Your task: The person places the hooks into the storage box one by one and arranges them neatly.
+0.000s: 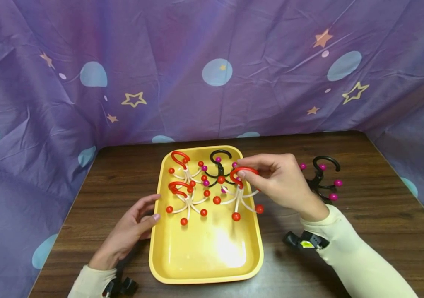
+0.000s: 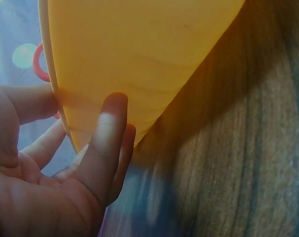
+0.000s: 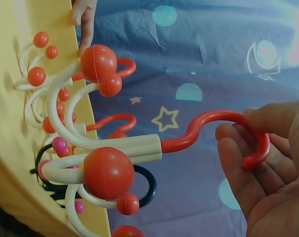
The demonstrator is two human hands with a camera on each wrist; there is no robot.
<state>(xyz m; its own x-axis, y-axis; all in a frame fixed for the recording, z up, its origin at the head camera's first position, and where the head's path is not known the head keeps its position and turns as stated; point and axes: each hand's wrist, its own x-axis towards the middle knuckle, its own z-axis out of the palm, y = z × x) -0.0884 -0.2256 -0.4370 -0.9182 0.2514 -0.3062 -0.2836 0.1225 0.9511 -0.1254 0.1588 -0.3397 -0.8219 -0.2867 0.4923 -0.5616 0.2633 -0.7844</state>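
My right hand point(image 1: 284, 182) pinches the red hook of a white multi-arm hanger point(image 1: 239, 196) with red ball tips, between thumb and fingers. In the right wrist view this hanger point(image 3: 119, 148) hangs upright from the hand, over the right part of the yellow tray point(image 1: 206, 279). My left hand point(image 1: 131, 225) holds the tray's left side, thumb at the rim and other fingers point(image 2: 107, 143) against the outer wall. Inside the tray, two similar white hangers stand at the left, one at the back point(image 1: 187, 174) and one in front point(image 1: 187, 200). A black hanger point(image 1: 220, 169) with pink balls stands at the back right.
Another black hanger point(image 1: 320, 182) with pink balls is on the wooden table point(image 1: 376, 215) right of the tray, partly hidden by my right hand. A purple curtain point(image 1: 182, 107) with stars and circles hangs behind the table.
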